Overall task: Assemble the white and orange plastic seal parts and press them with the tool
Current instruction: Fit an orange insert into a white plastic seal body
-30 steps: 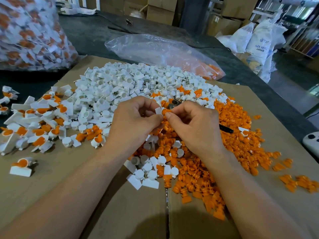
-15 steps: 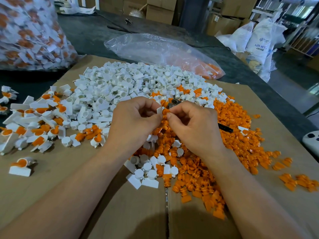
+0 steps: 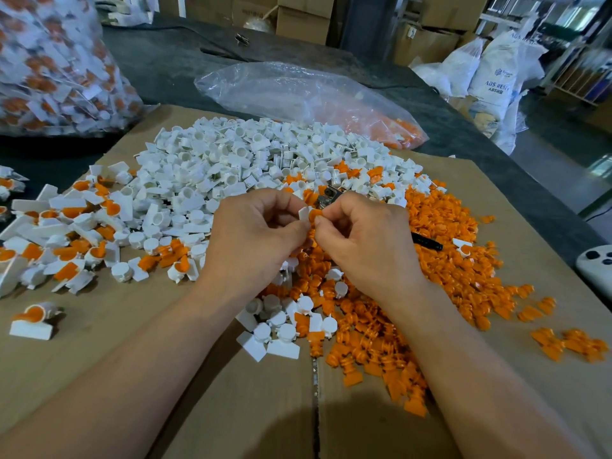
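Nearest, under both forearms, lies the cardboard (image 3: pixel 99 342), with a seam between the arms. A little nearer than the fingers, between the wrists, some white caps (image 3: pixel 281 326) lie mixed with orange pieces. The left hand (image 3: pixel 255 236) and the right hand (image 3: pixel 367 240) meet above the cardboard, all fingers curled. The left thumb and forefinger pinch a white part (image 3: pixel 303 214), and the right thumb and forefinger pinch an orange part (image 3: pixel 315 215); the two parts touch each other just at the fingertips. How deep the orange part sits in the white one I cannot tell. Just behind the fingers the metal head of the tool (image 3: pixel 326 197) shows among the pieces, and a black handle (image 3: pixel 427 242) comes out to the right of the right hand. To the right of the fingers spreads the orange pile (image 3: pixel 447 260); behind and to the left of them, the white pile (image 3: pixel 231 160). Far left of the fingers lie assembled seals (image 3: pixel 66 226), white with orange inside. Farther behind the fingers a clear bag (image 3: pixel 298 91) with some orange pieces rests on the dark table (image 3: pixel 165 67), and at far left a big bag (image 3: pixel 49 61) full of seals. Behind everything stand boxes (image 3: pixel 303 14) and white sacks (image 3: pixel 496 71)
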`<move>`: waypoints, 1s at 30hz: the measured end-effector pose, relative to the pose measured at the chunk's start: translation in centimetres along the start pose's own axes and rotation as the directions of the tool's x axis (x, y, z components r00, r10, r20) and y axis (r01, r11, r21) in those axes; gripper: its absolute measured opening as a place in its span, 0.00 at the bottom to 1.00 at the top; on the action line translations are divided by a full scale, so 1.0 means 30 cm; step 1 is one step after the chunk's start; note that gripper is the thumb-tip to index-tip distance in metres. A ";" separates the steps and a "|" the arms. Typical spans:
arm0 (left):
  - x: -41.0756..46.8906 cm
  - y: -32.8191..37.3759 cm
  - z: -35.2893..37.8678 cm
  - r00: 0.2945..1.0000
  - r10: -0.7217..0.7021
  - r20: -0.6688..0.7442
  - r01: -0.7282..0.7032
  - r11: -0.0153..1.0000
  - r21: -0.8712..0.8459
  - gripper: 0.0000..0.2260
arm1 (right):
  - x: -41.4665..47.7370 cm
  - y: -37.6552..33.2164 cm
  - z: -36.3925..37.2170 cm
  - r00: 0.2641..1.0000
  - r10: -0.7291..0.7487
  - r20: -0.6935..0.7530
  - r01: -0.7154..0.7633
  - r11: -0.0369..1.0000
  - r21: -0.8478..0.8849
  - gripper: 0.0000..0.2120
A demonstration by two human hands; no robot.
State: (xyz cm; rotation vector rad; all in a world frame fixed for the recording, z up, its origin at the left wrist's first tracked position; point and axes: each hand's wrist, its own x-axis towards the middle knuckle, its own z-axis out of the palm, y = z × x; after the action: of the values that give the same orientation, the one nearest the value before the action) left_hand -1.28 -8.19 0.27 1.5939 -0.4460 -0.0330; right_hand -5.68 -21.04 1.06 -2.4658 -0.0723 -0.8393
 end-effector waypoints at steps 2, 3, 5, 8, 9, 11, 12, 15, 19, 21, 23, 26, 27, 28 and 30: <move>-0.002 0.000 0.001 1.000 0.014 -0.001 -0.014 1.000 0.028 0.13 | 0.001 0.002 -0.001 1.000 0.022 0.017 -0.022 1.000 0.002 0.05; -0.004 0.001 0.002 1.000 0.021 -0.001 -0.021 0.999 0.039 0.13 | 0.001 0.003 0.000 0.998 0.054 0.031 -0.054 0.998 0.024 0.05; -0.007 0.001 0.004 0.999 0.035 -0.001 -0.035 0.998 0.052 0.13 | 0.000 0.005 0.000 0.993 0.106 0.053 -0.109 0.992 0.065 0.07; -0.007 -0.002 0.003 0.999 0.050 -0.008 -0.049 0.997 0.061 0.12 | -0.003 0.000 0.003 0.999 0.029 0.027 -0.028 1.000 -0.010 0.06; -0.007 -0.003 0.002 0.999 0.051 -0.014 -0.050 0.997 0.059 0.12 | -0.004 -0.001 0.004 1.000 0.015 0.017 -0.015 1.000 -0.024 0.05; -0.009 -0.003 0.002 0.999 0.048 -0.023 -0.047 0.998 0.050 0.12 | -0.003 -0.002 0.004 0.999 0.030 0.017 -0.031 0.999 0.034 0.05; -0.010 -0.003 0.003 0.999 0.043 -0.026 -0.042 0.998 0.040 0.12 | -0.004 -0.001 0.003 0.999 0.031 0.016 -0.032 0.997 0.066 0.05; -0.007 0.000 0.002 0.998 0.035 -0.057 -0.034 0.999 0.021 0.11 | -0.007 -0.001 0.003 1.000 -0.002 0.008 0.001 0.993 0.115 0.05; -0.001 0.009 -0.006 0.997 0.025 -0.079 -0.025 1.000 0.003 0.12 | -0.006 -0.001 0.007 0.999 -0.026 0.021 0.022 0.988 0.154 0.06; 0.002 0.015 -0.007 0.998 -0.010 -0.068 0.006 0.998 -0.059 0.11 | -0.005 -0.001 0.004 0.999 -0.017 0.027 0.011 0.981 0.195 0.06; 0.010 0.019 -0.012 0.996 -0.080 -0.047 0.072 0.984 -0.165 0.11 | -0.003 0.004 0.001 0.999 0.011 0.041 -0.021 0.964 0.266 0.06; 0.019 0.021 -0.023 0.985 -0.172 0.018 0.170 0.945 -0.279 0.10 | 0.002 0.013 -0.005 0.996 0.014 0.089 -0.044 0.937 0.345 0.16; 0.020 0.022 -0.026 0.981 -0.191 0.042 0.195 0.936 -0.294 0.10 | 0.003 0.015 -0.005 0.995 -0.007 0.096 -0.028 0.932 0.362 0.18; 0.020 0.022 -0.029 0.977 -0.205 0.062 0.215 0.929 -0.300 0.11 | 0.002 0.016 -0.003 0.995 -0.032 0.096 -0.006 0.926 0.377 0.19; 0.019 0.024 -0.032 0.968 -0.235 0.090 0.251 0.914 -0.317 0.11 | 0.002 0.018 -0.001 0.995 -0.058 0.087 0.018 0.914 0.406 0.19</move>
State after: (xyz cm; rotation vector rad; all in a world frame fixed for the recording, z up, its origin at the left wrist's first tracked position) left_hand -0.67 -7.46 1.18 1.3131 -0.2611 -0.3230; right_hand -5.54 -21.52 0.85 -2.1145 -0.3004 -0.6422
